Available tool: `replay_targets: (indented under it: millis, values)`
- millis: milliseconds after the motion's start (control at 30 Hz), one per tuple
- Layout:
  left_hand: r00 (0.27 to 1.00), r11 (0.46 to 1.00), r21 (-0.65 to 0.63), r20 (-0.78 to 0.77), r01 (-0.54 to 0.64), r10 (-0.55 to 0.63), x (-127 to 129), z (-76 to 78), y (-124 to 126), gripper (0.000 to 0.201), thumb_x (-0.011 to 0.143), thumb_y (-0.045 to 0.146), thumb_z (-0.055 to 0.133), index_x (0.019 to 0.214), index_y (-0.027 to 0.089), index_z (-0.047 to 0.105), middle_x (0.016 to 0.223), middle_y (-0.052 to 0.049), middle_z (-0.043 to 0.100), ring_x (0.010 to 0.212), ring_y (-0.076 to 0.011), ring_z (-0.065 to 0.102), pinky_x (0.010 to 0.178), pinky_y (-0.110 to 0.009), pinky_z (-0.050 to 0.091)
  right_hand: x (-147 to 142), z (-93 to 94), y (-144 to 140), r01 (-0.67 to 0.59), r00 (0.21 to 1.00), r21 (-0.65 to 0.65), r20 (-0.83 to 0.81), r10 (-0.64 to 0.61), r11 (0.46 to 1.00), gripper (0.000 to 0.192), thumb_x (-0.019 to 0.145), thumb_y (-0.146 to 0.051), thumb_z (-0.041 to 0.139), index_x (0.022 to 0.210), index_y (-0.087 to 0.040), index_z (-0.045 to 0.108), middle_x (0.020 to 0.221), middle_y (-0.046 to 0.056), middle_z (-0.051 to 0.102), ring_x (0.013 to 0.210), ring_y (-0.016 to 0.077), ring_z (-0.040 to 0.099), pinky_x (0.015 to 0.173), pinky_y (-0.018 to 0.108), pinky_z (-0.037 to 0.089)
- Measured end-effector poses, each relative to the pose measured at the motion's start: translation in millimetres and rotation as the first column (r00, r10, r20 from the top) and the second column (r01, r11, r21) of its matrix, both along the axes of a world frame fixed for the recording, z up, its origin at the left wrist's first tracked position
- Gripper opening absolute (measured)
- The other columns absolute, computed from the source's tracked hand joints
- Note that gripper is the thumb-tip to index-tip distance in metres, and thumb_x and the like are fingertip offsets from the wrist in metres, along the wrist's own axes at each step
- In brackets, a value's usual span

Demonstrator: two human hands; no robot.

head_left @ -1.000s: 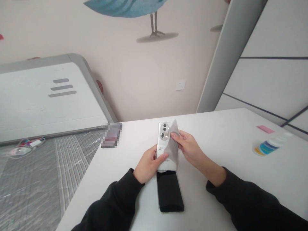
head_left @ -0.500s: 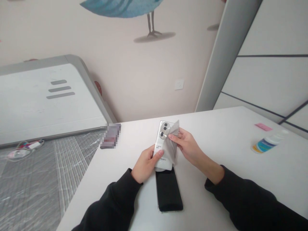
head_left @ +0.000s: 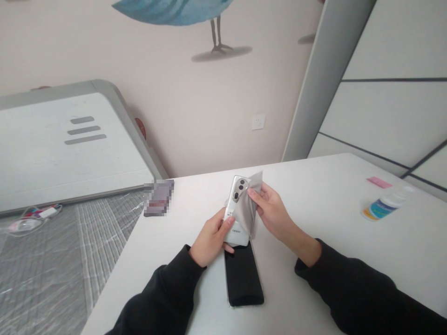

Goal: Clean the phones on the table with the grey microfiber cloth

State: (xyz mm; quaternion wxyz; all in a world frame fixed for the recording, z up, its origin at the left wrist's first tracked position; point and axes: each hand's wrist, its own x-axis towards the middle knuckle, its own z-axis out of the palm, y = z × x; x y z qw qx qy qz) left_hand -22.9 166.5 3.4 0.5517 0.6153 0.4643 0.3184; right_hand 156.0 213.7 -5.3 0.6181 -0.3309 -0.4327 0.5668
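My left hand (head_left: pixel 210 238) is closed round the left edge of a white phone (head_left: pixel 240 232), its thumb across the back. The phone is tilted, back and camera lenses facing me. My right hand (head_left: pixel 273 209) pinches a thin grey sheet (head_left: pixel 247 209) between thumb and fingers at the phone's upper right. This sheet slants over the right part of the back, with a corner standing up past the edge. Whether it is film or cloth, I cannot tell. Beneath the phone's lower end lies a black-screened phone (head_left: pixel 244 277) in a clear case, flat on the table.
A white bottle with a blue and yellow label (head_left: pixel 384 205) lies on its side at the table's (head_left: pixel 314 195) right, near a pink strip (head_left: pixel 379 182). A blurred-out flat item (head_left: pixel 159 197) rests at the far left edge. Beyond it is a plastic-covered mattress (head_left: pixel 70 260).
The grey sheet's raised corner has moved slightly up and right with my right hand. Fingers of my left hand now show below the white phone. The whole view has shifted a little.
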Motion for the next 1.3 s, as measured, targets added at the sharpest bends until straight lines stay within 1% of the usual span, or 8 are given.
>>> replay_targets:
  millis: [167, 333, 467, 667, 833, 933, 1200, 1300]
  values:
    - [0.990, 0.964, 0.265, -0.136, 0.013, 0.024, -4.1, 1.0, 0.5, 0.057, 0.098, 0.068, 0.044, 0.108, 0.016, 0.063, 0.088, -0.004, 0.063, 0.086, -0.0211, 0.058, 0.080, -0.034, 0.050, 1.9, 0.5, 0.0, -0.040, 0.999, -0.041, -0.031, 0.038, 0.998, 0.047, 0.062, -0.054, 0.095, 0.090, -0.023, 0.073, 0.090, 0.004, 0.076, 0.083, 0.0234, 0.067, 0.082, 0.038, 0.054]
    - [0.987, 0.949, 0.309, -0.129, -0.053, 0.097, -4.5, 6.7, 0.0, 0.053, 0.099, 0.065, 0.042, 0.104, 0.016, 0.062, 0.085, -0.002, 0.060, 0.080, -0.0188, 0.052, 0.075, -0.030, 0.043, 0.0, -1.5, -0.6, -0.054, 0.996, -0.062, -0.077, 0.049, 0.997, 0.047, 0.063, -0.057, 0.094, 0.089, -0.023, 0.075, 0.092, 0.003, 0.077, 0.085, 0.0212, 0.066, 0.081, 0.034, 0.053]
    - [0.980, 0.943, 0.274, 0.000, -0.190, 0.197, -4.6, 8.4, 3.4, 0.056, 0.092, 0.071, 0.051, 0.092, 0.016, 0.060, 0.075, 0.001, 0.049, 0.071, -0.0156, 0.044, 0.066, -0.027, 0.039, 3.5, 1.6, 0.1, -0.061, 0.992, -0.066, -0.119, 0.053, 0.996, 0.046, 0.067, -0.048, 0.093, 0.104, -0.027, 0.073, 0.102, 0.001, 0.075, 0.092, 0.0203, 0.066, 0.081, 0.032, 0.054]
    - [0.986, 0.964, 0.207, 0.024, -0.169, 0.168, -6.6, 4.7, 7.1, 0.056, 0.090, 0.072, 0.055, 0.094, 0.016, 0.061, 0.067, 0.004, 0.047, 0.061, -0.0138, 0.042, 0.057, -0.026, 0.037, 9.3, 0.0, 4.7, -0.018, 0.997, -0.087, -0.077, 0.012, 0.996, 0.047, 0.065, -0.039, 0.094, 0.104, -0.028, 0.070, 0.095, -0.001, 0.072, 0.085, 0.0182, 0.065, 0.073, 0.029, 0.054]
    - [0.993, 0.962, 0.249, -0.003, -0.113, 0.117, -5.8, 7.6, 8.0, 0.050, 0.087, 0.059, 0.067, 0.107, 0.014, 0.066, 0.091, -0.004, 0.066, 0.083, -0.0199, 0.057, 0.077, -0.029, 0.047, 6.3, -8.2, 7.2, 0.022, 0.997, -0.085, -0.076, -0.028, 0.996, 0.046, 0.069, -0.052, 0.090, 0.102, -0.026, 0.072, 0.101, 0.002, 0.074, 0.095, 0.0215, 0.067, 0.081, 0.034, 0.055]
    - [0.996, 0.967, 0.244, -0.024, -0.079, 0.087, -6.6, 10.3, 8.4, 0.049, 0.086, 0.056, 0.068, 0.110, 0.013, 0.068, 0.100, -0.007, 0.069, 0.091, -0.0222, 0.059, 0.082, -0.029, 0.046, 6.6, -8.3, 7.7, 0.054, 0.996, -0.058, -0.062, -0.058, 0.997, 0.047, 0.070, -0.055, 0.088, 0.102, -0.026, 0.069, 0.102, 0.003, 0.073, 0.096, 0.0221, 0.066, 0.084, 0.035, 0.055]
    - [0.983, 0.960, 0.221, -0.027, -0.170, 0.180, -10.5, 8.8, 9.3, 0.055, 0.089, 0.069, 0.056, 0.086, 0.015, 0.065, 0.068, 0.001, 0.053, 0.064, -0.0140, 0.045, 0.059, -0.026, 0.036, 16.8, 5.7, 6.6, 0.110, 0.986, 0.066, 0.121, -0.117, 0.992, 0.040, 0.067, -0.046, 0.092, 0.081, -0.026, 0.060, 0.078, -0.005, 0.055, 0.072, 0.0148, 0.051, 0.065, 0.028, 0.044]
    - [0.985, 0.963, 0.212, -0.021, -0.166, 0.174, -10.2, 9.7, 9.5, 0.057, 0.083, 0.070, 0.063, 0.088, 0.014, 0.068, 0.070, 0.000, 0.058, 0.064, -0.0147, 0.047, 0.060, -0.026, 0.037, 18.2, 7.2, 6.0, 0.076, 0.977, 0.044, 0.195, -0.084, 0.996, 0.043, 0.065, -0.044, 0.093, 0.092, -0.027, 0.064, 0.080, -0.004, 0.060, 0.072, 0.0168, 0.054, 0.067, 0.030, 0.044]
